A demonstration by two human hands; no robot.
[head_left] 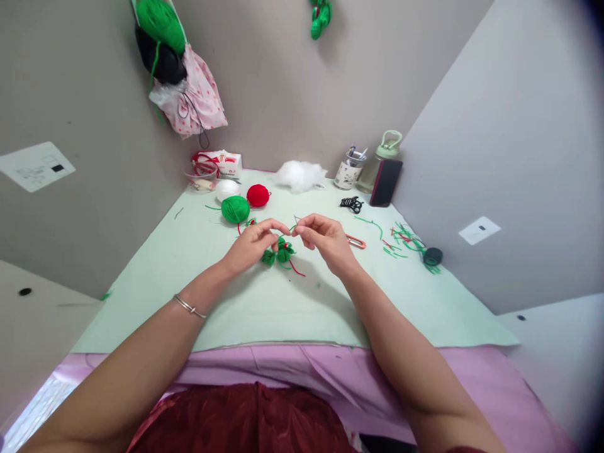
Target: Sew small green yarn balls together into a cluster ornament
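My left hand (pixel 255 244) is closed, its fingertips around a green yarn strand that runs toward the other hand. Opposite it, my right hand (pixel 321 236) pinches a thin needle (pixel 296 219) and the yarn near it; the fingertips of both hands are close together. Just below and behind my left fingers lies a small green knitted piece (pixel 284 251) with red bits, partly covered by that hand. A red yarn tail (pixel 297 269) trails from it onto the pale green tabletop (pixel 278 314).
Green (pixel 235 209), red (pixel 258 195) and white yarn balls (pixel 227 190) sit back left. White stuffing (pixel 301 176), a pen cup (pixel 349 171), a bottle (pixel 372 170) and a phone (pixel 386 182) stand behind. An orange cutter (pixel 355 241) and yarn scraps (pixel 401 239) lie right.
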